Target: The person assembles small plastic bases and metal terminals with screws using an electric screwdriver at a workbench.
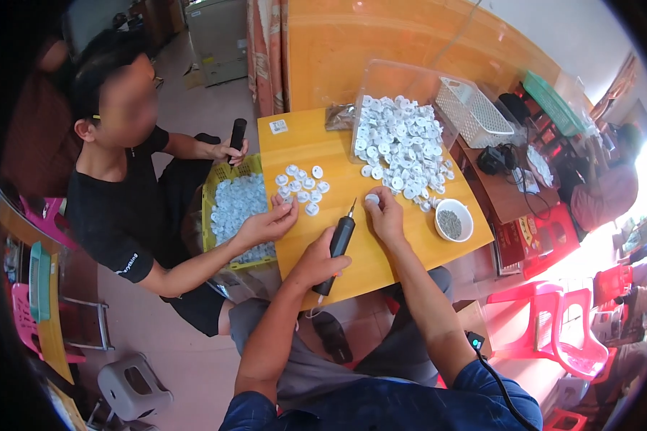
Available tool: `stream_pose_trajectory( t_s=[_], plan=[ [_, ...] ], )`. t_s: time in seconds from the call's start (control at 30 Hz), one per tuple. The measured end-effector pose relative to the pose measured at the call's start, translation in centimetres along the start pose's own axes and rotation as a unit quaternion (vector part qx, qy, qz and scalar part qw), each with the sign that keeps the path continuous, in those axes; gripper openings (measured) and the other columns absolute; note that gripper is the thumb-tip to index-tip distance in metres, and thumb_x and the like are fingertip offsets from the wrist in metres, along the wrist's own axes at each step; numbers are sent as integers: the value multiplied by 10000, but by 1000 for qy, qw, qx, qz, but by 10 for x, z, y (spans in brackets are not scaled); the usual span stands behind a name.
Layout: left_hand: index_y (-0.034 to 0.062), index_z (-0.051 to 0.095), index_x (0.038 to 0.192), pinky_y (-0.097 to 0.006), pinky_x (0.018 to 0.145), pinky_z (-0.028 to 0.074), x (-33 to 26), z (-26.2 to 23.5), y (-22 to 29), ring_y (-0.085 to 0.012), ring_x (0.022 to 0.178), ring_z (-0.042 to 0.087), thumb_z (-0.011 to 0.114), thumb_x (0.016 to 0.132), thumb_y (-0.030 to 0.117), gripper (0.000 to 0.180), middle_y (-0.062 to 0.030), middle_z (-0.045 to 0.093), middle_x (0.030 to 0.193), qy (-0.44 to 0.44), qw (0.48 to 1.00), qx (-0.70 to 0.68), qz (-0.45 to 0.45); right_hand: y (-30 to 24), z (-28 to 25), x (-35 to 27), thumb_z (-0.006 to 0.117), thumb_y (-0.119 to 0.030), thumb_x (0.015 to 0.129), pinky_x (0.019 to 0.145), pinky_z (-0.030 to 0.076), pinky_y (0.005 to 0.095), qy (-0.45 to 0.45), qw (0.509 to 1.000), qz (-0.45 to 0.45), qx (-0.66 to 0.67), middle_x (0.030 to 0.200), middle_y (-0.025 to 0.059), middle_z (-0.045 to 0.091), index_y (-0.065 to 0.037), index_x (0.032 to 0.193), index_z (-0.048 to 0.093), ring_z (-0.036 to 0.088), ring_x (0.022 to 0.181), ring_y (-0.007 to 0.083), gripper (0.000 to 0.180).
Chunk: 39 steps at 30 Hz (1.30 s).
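Observation:
My left hand (319, 260) is wrapped round a black electric screwdriver (343, 235), its thin bit pointing up and away over the wooden table (381, 266). Just right of the bit, my right hand (388, 217) pinches a small round white plastic part (372, 199) between thumb and fingers. Beyond it, a heap of similar white parts (399, 136) spills from a clear plastic bin (372, 72) lying on its side. A white bowl (469, 228) of small grey metal pieces, perhaps screws, stands to the right of my right hand.
At the left, a co-worker holds a black screwdriver (238, 132) and has a hand (269, 224) by a group of white parts (302, 184). A yellow crate (210, 197) of pale parts stands beside the table. White basket (467, 108) and red chairs (532, 323) are on the right.

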<state>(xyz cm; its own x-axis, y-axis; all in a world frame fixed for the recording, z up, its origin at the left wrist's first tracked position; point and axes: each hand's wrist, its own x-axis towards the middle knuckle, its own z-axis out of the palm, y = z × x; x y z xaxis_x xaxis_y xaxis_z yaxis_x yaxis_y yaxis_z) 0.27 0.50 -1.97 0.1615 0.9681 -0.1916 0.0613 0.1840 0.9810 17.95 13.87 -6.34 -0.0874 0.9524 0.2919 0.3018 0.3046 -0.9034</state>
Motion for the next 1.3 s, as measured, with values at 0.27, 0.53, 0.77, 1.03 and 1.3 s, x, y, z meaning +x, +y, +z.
stream_pose_trajectory(
  t_s=[0.27, 0.53, 0.77, 1.03, 1.3],
  plan=[
    [9, 390, 1460, -320, 602, 529, 8, 9, -1, -173, 617, 619, 693, 763, 161, 775, -101, 606, 897, -24, 1000, 15, -10, 19, 1, -1, 723, -82, 890, 624, 458, 212, 42, 996, 26, 81, 773, -48, 607, -48, 1060, 686, 509, 670, 32, 177],
    [14, 386, 1463, -326, 590, 532, 9, 8, -4, -185, 607, 626, 684, 754, 169, 784, -107, 606, 879, -18, 999, 40, -12, 13, 1, -6, 718, -76, 897, 656, 463, 186, 7, 996, 46, 70, 836, -66, 624, -31, 1077, 685, 531, 719, 12, 188],
    [26, 387, 1466, -328, 584, 531, 14, 11, -5, -184, 582, 621, 675, 755, 164, 779, -103, 597, 835, -24, 999, 43, -14, 14, 3, -5, 722, -46, 883, 664, 473, 177, 12, 987, 58, 152, 830, -69, 637, -32, 1057, 699, 544, 716, 7, 176],
    [25, 374, 1474, -330, 592, 535, 15, 10, -4, -187, 587, 625, 668, 754, 164, 789, -112, 603, 852, -25, 998, 47, -13, 11, 2, -7, 711, -25, 889, 706, 499, 186, 7, 983, 58, 175, 894, -40, 676, -20, 1083, 695, 590, 766, 22, 195],
    [22, 368, 1481, -318, 585, 531, 17, 11, -8, -172, 591, 608, 677, 755, 158, 800, -108, 604, 921, -31, 999, 19, -10, 18, 0, -6, 710, -15, 886, 731, 513, 193, 0, 982, 54, 183, 935, -21, 697, -23, 1085, 696, 620, 804, 33, 200]
  ],
)
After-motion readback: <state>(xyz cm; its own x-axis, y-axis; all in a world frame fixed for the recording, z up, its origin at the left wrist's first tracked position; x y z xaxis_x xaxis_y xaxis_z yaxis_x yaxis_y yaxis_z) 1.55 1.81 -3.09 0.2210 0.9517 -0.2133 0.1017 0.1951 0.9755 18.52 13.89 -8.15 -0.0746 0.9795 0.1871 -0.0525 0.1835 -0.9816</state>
